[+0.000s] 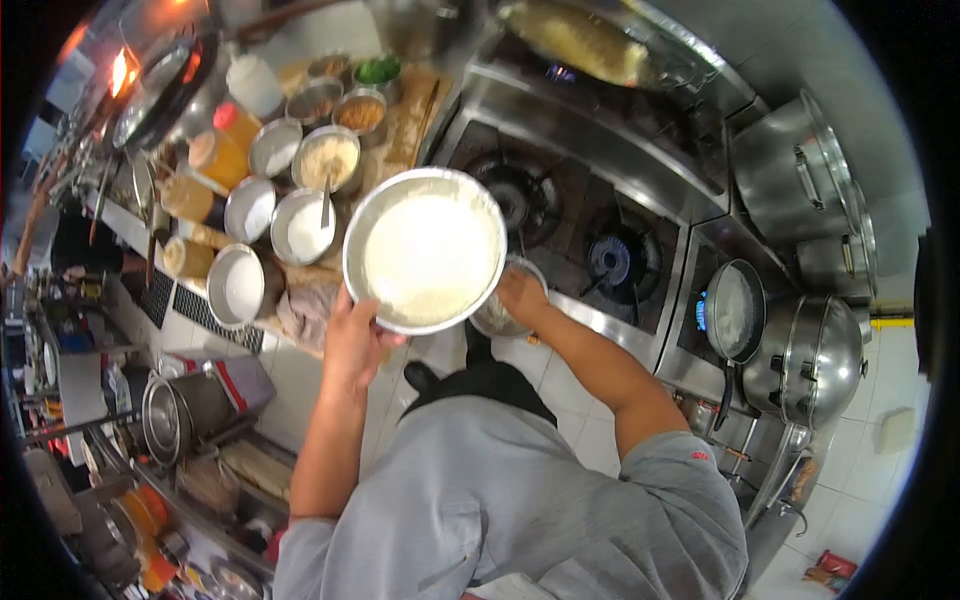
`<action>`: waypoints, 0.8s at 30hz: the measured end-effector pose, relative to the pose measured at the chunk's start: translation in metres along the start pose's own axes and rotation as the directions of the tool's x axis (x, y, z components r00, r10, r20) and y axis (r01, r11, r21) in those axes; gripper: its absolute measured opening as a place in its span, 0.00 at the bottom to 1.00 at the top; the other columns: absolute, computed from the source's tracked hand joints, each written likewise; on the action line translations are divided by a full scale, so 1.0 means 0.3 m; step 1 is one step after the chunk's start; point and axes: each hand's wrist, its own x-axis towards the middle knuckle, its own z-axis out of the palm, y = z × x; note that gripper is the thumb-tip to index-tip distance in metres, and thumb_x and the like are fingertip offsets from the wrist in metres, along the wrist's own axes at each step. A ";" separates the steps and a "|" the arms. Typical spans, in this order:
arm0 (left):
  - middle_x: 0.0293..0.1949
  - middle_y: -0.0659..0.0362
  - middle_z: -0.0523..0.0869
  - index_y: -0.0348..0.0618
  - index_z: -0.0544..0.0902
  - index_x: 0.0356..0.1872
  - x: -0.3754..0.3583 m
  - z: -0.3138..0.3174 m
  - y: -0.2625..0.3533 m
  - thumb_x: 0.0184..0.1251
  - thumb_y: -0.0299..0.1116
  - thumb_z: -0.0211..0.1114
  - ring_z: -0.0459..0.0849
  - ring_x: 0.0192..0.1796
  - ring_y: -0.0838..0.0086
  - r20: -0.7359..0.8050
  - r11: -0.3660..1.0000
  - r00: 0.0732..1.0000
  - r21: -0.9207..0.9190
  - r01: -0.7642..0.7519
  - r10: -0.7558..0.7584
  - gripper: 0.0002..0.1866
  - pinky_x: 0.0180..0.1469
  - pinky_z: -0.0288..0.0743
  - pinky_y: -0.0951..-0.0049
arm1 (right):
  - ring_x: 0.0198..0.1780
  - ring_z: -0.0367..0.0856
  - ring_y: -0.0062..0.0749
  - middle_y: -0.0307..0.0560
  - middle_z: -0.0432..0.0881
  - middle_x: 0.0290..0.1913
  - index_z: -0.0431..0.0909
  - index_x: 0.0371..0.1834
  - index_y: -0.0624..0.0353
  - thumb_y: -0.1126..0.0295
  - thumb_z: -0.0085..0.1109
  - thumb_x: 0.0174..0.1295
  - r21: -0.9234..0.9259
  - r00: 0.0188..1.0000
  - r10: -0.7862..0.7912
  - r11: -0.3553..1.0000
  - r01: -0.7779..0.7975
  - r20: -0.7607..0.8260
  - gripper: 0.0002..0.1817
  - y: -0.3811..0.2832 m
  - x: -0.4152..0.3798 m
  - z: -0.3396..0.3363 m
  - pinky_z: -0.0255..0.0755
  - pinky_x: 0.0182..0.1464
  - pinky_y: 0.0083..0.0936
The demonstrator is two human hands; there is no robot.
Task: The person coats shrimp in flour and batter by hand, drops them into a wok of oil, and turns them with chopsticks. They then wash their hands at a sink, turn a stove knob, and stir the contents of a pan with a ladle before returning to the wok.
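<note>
A wide metal bowl [353,278] with a pale, creamy-white mass [432,256] in it is held up at the centre of the head view. My left hand [358,335] grips its near left rim, thumb on the edge. Partly behind it, by the stove's front edge, is a smaller metal bowl [536,270] with whitish contents. My right hand [522,297] is closed at this smaller bowl's rim, and some of its fingers are hidden.
Several metal bowls [238,288] and sauce bottles [190,258] crowd the left counter, with a grey cloth [303,318] at its edge. Right of centre are stove burners [612,258]. A frying pan [738,310] sits over a blue flame, with large pots [805,350] beside it.
</note>
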 end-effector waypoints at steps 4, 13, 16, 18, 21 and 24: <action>0.41 0.48 0.79 0.36 0.63 0.57 -0.017 -0.023 0.007 0.56 0.21 0.44 0.82 0.27 0.70 0.017 1.000 1.000 0.016 -0.012 0.012 0.23 0.18 0.76 0.79 | 0.49 0.73 0.49 0.53 0.75 0.46 0.73 0.45 0.59 0.74 0.57 0.44 0.165 0.990 0.102 0.983 -0.086 -0.094 0.20 0.011 0.019 -0.089 0.71 0.49 0.37; 0.40 0.49 0.79 0.39 0.62 0.57 -0.023 -0.049 0.000 0.56 0.21 0.44 0.82 0.25 0.70 -0.001 1.000 1.000 -0.008 -0.002 0.002 0.24 0.16 0.76 0.80 | 0.47 0.75 0.49 0.55 0.75 0.44 0.78 0.41 0.59 0.73 0.59 0.51 0.503 0.953 0.288 0.840 -0.204 -0.095 0.12 0.022 -0.013 -0.266 0.70 0.47 0.36; 0.40 0.49 0.79 0.40 0.62 0.57 -0.018 -0.061 -0.008 0.56 0.21 0.44 0.82 0.24 0.71 0.025 1.000 1.000 0.027 -0.003 0.002 0.24 0.16 0.76 0.80 | 0.43 0.76 0.49 0.55 0.76 0.41 0.79 0.41 0.57 0.71 0.60 0.52 0.457 0.924 0.377 0.833 -0.310 -0.060 0.12 -0.014 -0.026 -0.345 0.71 0.44 0.36; 0.40 0.50 0.79 0.40 0.63 0.57 -0.015 -0.062 -0.014 0.56 0.21 0.44 0.82 0.24 0.71 0.025 1.000 1.000 0.019 -0.004 0.003 0.23 0.16 0.76 0.80 | 0.40 0.77 0.51 0.55 0.76 0.36 0.80 0.40 0.54 0.66 0.59 0.55 0.418 0.916 0.395 0.844 -0.334 -0.065 0.11 -0.010 -0.026 -0.331 0.71 0.42 0.38; 0.42 0.49 0.79 0.39 0.63 0.58 -0.003 -0.076 -0.032 0.57 0.22 0.46 0.82 0.27 0.69 0.041 0.999 0.999 0.031 0.004 -0.006 0.24 0.17 0.76 0.79 | 0.40 0.77 0.52 0.57 0.78 0.35 0.81 0.40 0.55 0.64 0.57 0.55 0.426 0.906 0.424 0.822 -0.377 -0.017 0.12 -0.007 -0.023 -0.321 0.71 0.42 0.39; 0.43 0.49 0.78 0.39 0.63 0.58 -0.004 -0.074 -0.035 0.57 0.22 0.47 0.82 0.29 0.68 0.039 0.999 0.999 0.036 0.017 -0.019 0.24 0.18 0.76 0.78 | 0.44 0.77 0.51 0.59 0.79 0.40 0.80 0.39 0.58 0.64 0.58 0.53 0.437 0.887 0.462 0.793 -0.424 0.021 0.13 -0.015 -0.017 -0.336 0.72 0.44 0.39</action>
